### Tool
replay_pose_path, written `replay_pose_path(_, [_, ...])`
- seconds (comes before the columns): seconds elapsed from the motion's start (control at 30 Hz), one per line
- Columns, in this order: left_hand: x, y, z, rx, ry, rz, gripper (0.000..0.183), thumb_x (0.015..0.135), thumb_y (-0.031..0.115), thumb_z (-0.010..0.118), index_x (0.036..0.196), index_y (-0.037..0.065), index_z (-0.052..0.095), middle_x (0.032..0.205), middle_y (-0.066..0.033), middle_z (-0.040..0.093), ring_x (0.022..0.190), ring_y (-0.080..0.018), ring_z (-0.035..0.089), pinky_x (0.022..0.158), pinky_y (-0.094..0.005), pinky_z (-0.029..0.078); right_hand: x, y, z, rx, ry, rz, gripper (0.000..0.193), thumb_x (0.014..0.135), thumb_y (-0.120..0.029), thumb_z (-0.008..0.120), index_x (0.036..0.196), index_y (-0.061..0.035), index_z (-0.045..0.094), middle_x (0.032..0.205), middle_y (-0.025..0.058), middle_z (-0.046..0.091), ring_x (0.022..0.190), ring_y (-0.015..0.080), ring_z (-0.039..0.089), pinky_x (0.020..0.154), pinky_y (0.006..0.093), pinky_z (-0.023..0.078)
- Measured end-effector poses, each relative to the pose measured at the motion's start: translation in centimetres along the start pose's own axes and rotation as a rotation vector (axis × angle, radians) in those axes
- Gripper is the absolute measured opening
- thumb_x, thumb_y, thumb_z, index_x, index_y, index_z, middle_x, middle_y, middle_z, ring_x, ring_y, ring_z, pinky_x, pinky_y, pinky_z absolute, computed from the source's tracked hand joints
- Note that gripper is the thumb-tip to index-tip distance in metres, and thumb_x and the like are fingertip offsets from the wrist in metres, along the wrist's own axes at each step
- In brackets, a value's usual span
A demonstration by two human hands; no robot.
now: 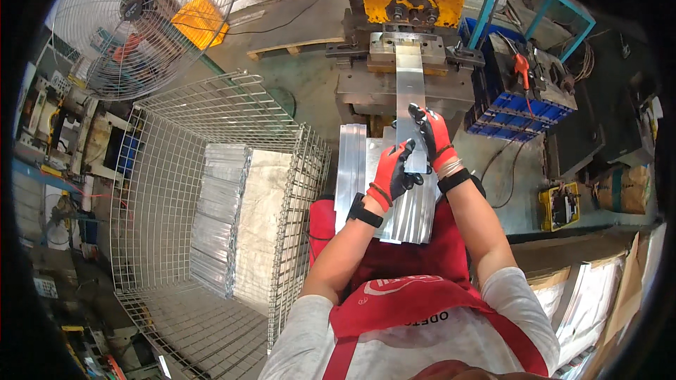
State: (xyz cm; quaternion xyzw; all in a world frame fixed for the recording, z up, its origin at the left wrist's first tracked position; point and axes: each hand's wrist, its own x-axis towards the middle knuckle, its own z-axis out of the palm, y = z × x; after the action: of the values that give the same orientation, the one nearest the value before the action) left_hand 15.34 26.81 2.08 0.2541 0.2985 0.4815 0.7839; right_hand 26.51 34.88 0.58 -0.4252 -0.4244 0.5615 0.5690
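Both my hands wear red gloves with black palms and fingertips. Between them is a long flat metal strip (410, 91), its far end lying in the die of a press (384, 46). My left hand (394, 169) grips the strip's near end from the left side. Farther up, my right hand (433, 130) holds its right edge, fingers closed over it. Beneath my hands, more metal strips (350, 169) lie in a loose stack above my lap, partly hidden by my left hand and forearm.
To my left stands a wire mesh cage (169, 239) with stacked metal strips (217, 211) and a pale sheet (260, 229). A large fan (144, 7) is beyond it. At the right, blue crates (517, 116) carry tools and an orange-handled air gun (521, 67). A yellow bin (560, 205) sits on the floor.
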Motion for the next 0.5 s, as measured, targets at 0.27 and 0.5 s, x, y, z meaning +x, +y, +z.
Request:
replay_pose_path(0.27, [0.2, -0.2, -0.5, 0.009, 0.035, -0.026, 0.028, 0.085, 0.033, 0.051, 0.088, 0.005, 0.054, 0.073, -0.0081, 0.060, 0.059, -0.0167, 0.061, 0.041, -0.0248, 0.046, -0.3, -0.7, 0.7, 0.050, -0.007, 0.016, 0.023, 0.080, -0.026, 0.058, 0.071, -0.0050, 0.057, 0.068, -0.0073, 0.045, 0.063, 0.0050, 0.038, 0.056, 0.0234, 0.033])
replay_pose_path(0.5, [0.4, -0.2, -0.3, -0.037, 0.020, 0.003, 0.025, 0.085, 0.031, 0.051, 0.086, 0.006, 0.054, 0.073, -0.0080, 0.059, 0.057, -0.0178, 0.060, 0.039, -0.0263, 0.046, 0.5, 0.1, -0.3, 0.038, -0.051, 0.016, 0.021, 0.081, -0.023, 0.057, 0.082, -0.0026, 0.062, 0.074, -0.0056, 0.051, 0.069, 0.0052, 0.043, 0.062, 0.0228, 0.036])
